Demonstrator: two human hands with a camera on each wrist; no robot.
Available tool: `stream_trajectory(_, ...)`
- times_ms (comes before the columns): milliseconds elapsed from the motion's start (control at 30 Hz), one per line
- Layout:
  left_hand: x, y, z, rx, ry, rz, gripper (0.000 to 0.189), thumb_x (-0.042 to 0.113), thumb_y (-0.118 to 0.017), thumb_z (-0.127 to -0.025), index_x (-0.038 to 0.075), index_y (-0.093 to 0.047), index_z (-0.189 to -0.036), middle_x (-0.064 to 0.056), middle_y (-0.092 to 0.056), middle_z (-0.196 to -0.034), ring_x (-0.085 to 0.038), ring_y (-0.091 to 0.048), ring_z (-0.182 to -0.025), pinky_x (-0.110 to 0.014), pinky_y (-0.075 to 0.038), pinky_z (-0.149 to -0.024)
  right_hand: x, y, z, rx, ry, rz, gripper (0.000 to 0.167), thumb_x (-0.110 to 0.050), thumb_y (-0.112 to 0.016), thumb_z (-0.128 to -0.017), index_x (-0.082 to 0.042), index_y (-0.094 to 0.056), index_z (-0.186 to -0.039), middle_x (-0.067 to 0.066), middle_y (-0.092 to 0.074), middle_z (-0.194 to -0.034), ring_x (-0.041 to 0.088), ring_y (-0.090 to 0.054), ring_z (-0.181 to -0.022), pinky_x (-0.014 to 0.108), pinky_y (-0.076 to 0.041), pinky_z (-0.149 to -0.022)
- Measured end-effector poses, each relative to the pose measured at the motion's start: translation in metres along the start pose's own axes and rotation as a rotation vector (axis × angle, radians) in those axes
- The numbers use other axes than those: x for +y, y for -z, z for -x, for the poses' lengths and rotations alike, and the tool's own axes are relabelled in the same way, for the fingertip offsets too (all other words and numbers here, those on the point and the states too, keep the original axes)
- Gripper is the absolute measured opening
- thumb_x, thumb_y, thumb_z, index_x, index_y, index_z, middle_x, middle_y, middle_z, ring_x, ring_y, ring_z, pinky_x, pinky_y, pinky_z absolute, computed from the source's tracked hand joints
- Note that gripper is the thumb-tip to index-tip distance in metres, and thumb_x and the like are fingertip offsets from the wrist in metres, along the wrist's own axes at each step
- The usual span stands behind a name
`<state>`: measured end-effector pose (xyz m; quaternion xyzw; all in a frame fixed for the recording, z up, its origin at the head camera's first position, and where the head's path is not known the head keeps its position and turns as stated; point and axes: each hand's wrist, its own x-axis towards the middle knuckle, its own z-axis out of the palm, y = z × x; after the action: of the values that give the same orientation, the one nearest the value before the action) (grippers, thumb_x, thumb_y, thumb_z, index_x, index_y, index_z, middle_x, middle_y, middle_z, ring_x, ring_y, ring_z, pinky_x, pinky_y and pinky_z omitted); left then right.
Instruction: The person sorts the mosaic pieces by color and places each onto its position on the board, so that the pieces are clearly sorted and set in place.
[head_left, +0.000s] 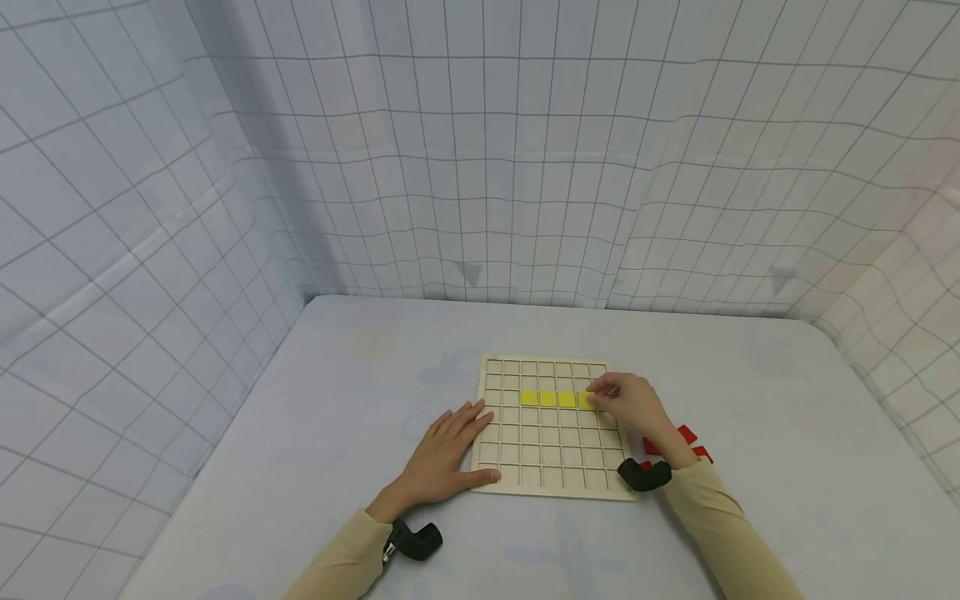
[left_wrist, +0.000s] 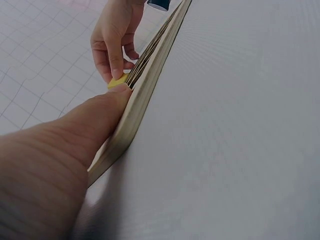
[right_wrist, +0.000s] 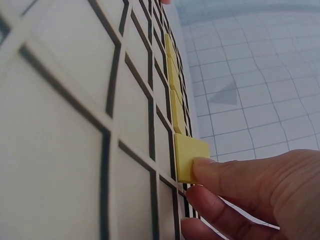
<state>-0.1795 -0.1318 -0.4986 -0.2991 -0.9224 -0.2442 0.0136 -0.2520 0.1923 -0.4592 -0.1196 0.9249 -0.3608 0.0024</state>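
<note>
A pale wooden grid board [head_left: 530, 457] lies on the table, divided into square cells by raised strips. My right hand [head_left: 633, 407] pinches a square yellow tile [right_wrist: 186, 157] between thumb and fingers over a cell near the board's right side. In the right wrist view this tile stands a little proud of the grid. Three more yellow tiles [head_left: 548, 399] sit in cells to its left, in the same row. My left hand [head_left: 442, 460] lies with fingers spread at the board's left edge, its thumb [left_wrist: 97, 120] on the near left corner.
Several red tiles [head_left: 688, 434] lie on the table right of the board, partly hidden beneath my right wrist. The white table [head_left: 360, 367] is enclosed by white curtains [head_left: 480, 167] with a dark grid pattern. Each wrist carries a black camera [head_left: 420, 542].
</note>
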Motion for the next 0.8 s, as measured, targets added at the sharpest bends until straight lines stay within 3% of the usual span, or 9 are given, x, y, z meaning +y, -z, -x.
stream_trajectory(467, 0.0002, -0.0016, 0.0006, 0.04, -0.031, 0.004, 0.083, 0.06, -0.056, -0.087, 0.009, -0.033, -0.148, -0.009, -0.023, -0.155, -0.027, -0.016, -0.141, -0.048, -0.012, -0.111, 0.0043, -0.002, -0.0001, 0.008, 0.038, 0.035, 0.011, -0.016, -0.071, -0.086, -0.008, -0.073, -0.094, -0.001, -0.066, -0.083, 0.019, -0.061, -0.077, 0.032, -0.047, -0.062)
stream_trajectory(800, 0.0018, 0.0012, 0.0005, 0.016, -0.019, 0.008, 0.083, 0.059, -0.057, -0.087, 0.01, -0.032, -0.149, -0.009, -0.021, -0.155, -0.026, -0.014, -0.142, -0.047, -0.011, -0.112, 0.0041, -0.0036, -0.0013, 0.013, 0.023, 0.06, 0.008, -0.017, -0.071, -0.085, -0.011, -0.073, -0.091, -0.002, -0.064, -0.081, 0.017, -0.06, -0.076, 0.031, -0.046, -0.062)
